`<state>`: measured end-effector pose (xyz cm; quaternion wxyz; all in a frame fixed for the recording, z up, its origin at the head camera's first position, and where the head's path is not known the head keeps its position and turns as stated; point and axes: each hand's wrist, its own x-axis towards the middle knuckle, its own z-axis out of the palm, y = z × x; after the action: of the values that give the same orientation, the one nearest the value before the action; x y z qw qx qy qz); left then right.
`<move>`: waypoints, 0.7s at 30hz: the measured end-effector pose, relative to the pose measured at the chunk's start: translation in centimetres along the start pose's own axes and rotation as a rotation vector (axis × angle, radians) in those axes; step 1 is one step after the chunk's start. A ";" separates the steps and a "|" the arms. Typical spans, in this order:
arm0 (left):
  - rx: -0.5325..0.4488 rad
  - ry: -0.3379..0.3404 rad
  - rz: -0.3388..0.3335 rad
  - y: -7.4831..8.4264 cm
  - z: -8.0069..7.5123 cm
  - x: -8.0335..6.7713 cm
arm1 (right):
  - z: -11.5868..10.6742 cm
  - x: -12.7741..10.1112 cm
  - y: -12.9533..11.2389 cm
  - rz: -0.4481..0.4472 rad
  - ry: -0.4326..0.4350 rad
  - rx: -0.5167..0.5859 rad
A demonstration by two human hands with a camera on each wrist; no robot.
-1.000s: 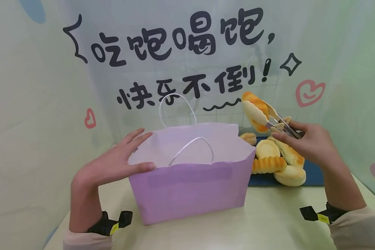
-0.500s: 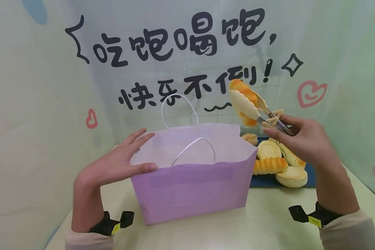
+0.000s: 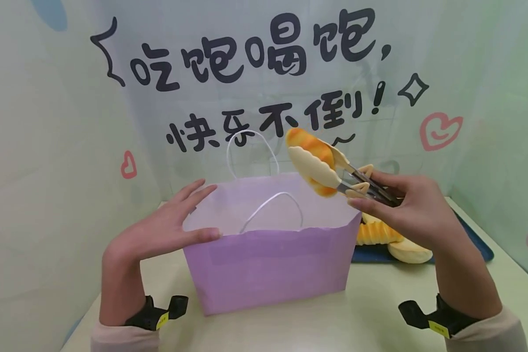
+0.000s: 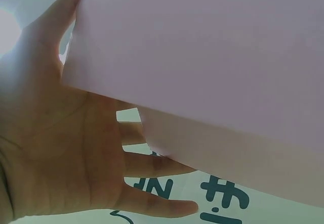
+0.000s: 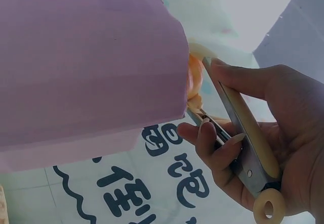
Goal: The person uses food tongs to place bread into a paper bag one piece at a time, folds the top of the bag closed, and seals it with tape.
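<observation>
A purple paper bag with white string handles stands open on the table. My left hand rests with straight fingers against the bag's left rim; the left wrist view shows the open palm beside the bag wall. My right hand grips a pair of tongs, which clamp an orange and cream bread roll just above the bag's right side. In the right wrist view the fingers curl round the tong handles next to the bag.
A dark blue tray at the right holds more bread pieces, partly hidden by my right hand. A pale backdrop with black lettering stands close behind the bag. The table's front edge lies near my wrists.
My right hand has carried the tongs and roll leftward, from over the tray to above the bag's right rim. The left hand and the bag have stayed put.
</observation>
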<state>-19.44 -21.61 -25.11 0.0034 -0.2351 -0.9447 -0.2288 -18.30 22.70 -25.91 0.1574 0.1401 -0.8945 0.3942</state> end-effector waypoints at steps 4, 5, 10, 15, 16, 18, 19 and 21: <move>-0.002 -0.001 -0.005 0.1 -0.2 -0.1 | 0.2 0.0 -0.4 0.007 -0.017 -0.023; -0.002 -0.003 -0.006 0.2 -0.2 -0.1 | 0.2 0.0 -0.5 0.009 -0.020 -0.029; -0.004 -0.004 -0.006 0.4 -0.2 0.0 | 0.3 -0.1 -0.8 0.010 -0.037 -0.080; -0.009 -0.004 -0.012 0.4 -0.2 0.0 | 0.2 -0.4 -0.9 0.015 -0.040 -0.106; -0.008 -0.005 -0.014 0.4 -0.2 0.0 | 0.1 -0.4 -0.9 0.023 -0.042 -0.107; -0.011 -0.005 -0.015 0.3 -0.1 -0.1 | 0.0 -0.4 -0.8 0.043 -0.045 -0.107; -0.012 -0.004 -0.015 0.2 -0.1 -0.1 | -0.1 -0.4 -0.8 0.051 -0.043 -0.113; -0.014 -0.003 -0.013 0.2 -0.1 -0.1 | -0.3 -0.5 -0.6 0.062 -0.036 -0.123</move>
<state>-19.24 -21.57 -25.00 -0.0013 -0.2294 -0.9445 -0.2350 -17.55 22.58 -25.55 0.1374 0.1094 -0.9236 0.3407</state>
